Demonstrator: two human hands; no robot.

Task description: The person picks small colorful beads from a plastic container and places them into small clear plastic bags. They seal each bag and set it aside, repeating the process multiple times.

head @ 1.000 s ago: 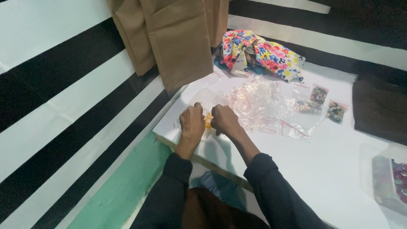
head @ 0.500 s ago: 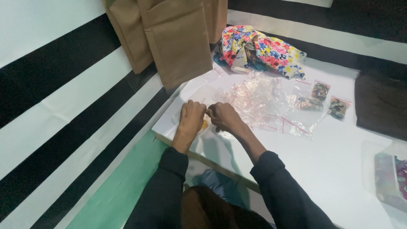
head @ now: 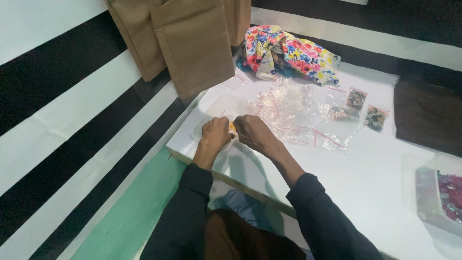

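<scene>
Both hands meet at the near-left corner of the white board (head: 365,188): the left hand (head: 215,136) and the right hand (head: 253,133) are curled shut, fingertips pinching a small orange piece (head: 232,127) between them. It is mostly hidden, so its exact shape cannot be told.

As for progress, three small clear bags (head: 358,108) at about two o'clock from the hands already hold dark, mixed little pieces. A loose heap of empty clear bags (head: 293,113) with red strips, thin and crinkly, lies just beyond the hands, so much filling seems left.

Farther out at one o'clock sits a soft, crumpled floral cloth (head: 288,53). Stiff brown paper bags (head: 192,45) lean at eleven o'clock. At four o'clock a clear plastic box (head: 435,192) holds glittery pink and pale pieces.
</scene>
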